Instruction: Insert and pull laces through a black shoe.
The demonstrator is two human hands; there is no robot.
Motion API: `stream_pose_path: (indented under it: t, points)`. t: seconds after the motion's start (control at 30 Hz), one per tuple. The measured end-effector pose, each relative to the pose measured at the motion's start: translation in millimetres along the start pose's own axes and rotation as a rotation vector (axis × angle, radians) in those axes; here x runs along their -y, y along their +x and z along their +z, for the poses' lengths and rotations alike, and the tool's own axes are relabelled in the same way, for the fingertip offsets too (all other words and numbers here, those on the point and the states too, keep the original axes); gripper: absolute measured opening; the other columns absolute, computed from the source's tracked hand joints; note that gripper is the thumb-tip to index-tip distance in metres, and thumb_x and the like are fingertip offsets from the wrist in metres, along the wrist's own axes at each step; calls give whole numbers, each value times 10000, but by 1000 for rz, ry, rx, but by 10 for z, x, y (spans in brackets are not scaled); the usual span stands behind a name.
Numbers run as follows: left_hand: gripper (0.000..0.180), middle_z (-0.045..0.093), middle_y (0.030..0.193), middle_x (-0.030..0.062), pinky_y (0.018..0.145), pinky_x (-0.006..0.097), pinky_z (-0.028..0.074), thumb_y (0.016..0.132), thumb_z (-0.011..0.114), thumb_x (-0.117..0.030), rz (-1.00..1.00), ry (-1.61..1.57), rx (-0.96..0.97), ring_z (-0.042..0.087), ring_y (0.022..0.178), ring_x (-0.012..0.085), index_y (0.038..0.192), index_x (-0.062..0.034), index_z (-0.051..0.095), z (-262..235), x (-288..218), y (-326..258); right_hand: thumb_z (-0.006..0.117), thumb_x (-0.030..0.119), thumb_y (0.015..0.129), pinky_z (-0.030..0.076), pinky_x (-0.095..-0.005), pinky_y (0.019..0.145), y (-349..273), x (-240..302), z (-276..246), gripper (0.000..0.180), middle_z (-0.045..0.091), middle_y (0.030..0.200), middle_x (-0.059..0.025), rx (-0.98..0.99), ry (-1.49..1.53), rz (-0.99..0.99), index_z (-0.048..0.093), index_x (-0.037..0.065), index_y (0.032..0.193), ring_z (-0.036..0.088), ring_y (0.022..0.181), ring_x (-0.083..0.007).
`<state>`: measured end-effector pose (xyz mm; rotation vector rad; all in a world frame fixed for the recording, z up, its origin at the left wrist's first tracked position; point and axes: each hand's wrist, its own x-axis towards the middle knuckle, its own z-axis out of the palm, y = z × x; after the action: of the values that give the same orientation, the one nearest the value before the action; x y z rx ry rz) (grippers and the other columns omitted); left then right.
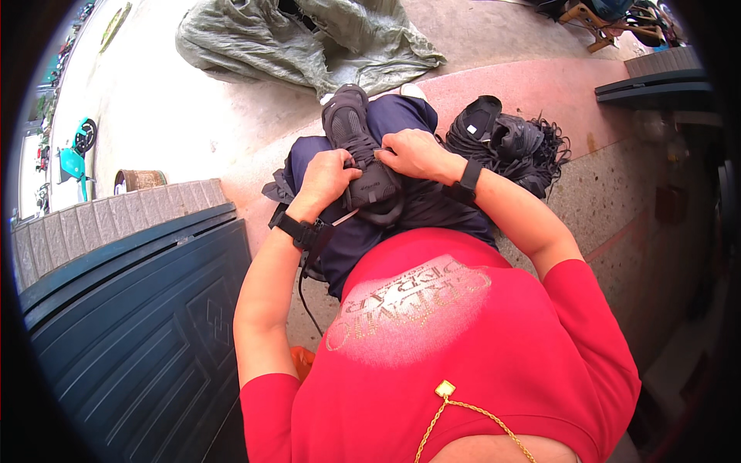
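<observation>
A black sneaker [347, 123] lies on my lap between my thighs, its toe pointing away from me and its tongue and opening toward me. My left hand [328, 181] is closed at the left side of its lacing, thumb pressed against the edge beside the tongue. At the right side of the eyelets, my right hand [417, 153] pinches a thin piece that looks like a shoelace end. The fingers partly hide it. Below my left hand, a thin pale stick-like thing [344, 218] juts out beside the shoe's heel.
Several black shoes with loose laces [513, 143] are heaped to my right. A grey-green cloth [270, 42] is spread ahead on the ground. A dark blue panelled door [147, 332] stands at left, another dark edge [656, 91] at right. Farther off is a turquoise scooter [73, 162].
</observation>
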<state>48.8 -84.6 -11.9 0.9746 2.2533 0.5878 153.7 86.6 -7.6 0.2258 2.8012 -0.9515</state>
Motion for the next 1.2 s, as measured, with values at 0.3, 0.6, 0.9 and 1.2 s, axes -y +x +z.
stream_pose_path:
  t: [0.3,0.6,0.9,1.2]
  points:
    - [172,466,561,-52,402,206,254,746,636,-247,-408,-458,395,365,464,40,716,-79,621,-290,28,105,522,306,715,458,-349,581,364,25,-63,339,587,551,-123,351,167,225,615,-10,639,602,579,-248]
    - [204,471,584,-59,442,181,299,788,639,-262,-396,-723,233,362,460,29,749,-64,616,-836,377,-357,573,275,707,458,-372,669,132,-425,-312,261,638,744,-158,163,68,274,652,29,744,609,723,-275]
    - [276,585,649,144,564,379,449,805,572,-266,-328,141,-73,559,561,283,768,4,616,-679,634,-321,592,104,714,476,-359,685,20,-57,9,156,573,849,-80,-169,136,-331,616,85,866,581,804,-282]
    - [231,602,856,185,737,397,449,827,532,-218,135,-44,-287,574,826,337,869,-8,619,-63,68,-132,634,45,654,474,-384,702,95,-5,179,372,588,896,-97,-64,165,-429,555,74,1016,582,823,-316]
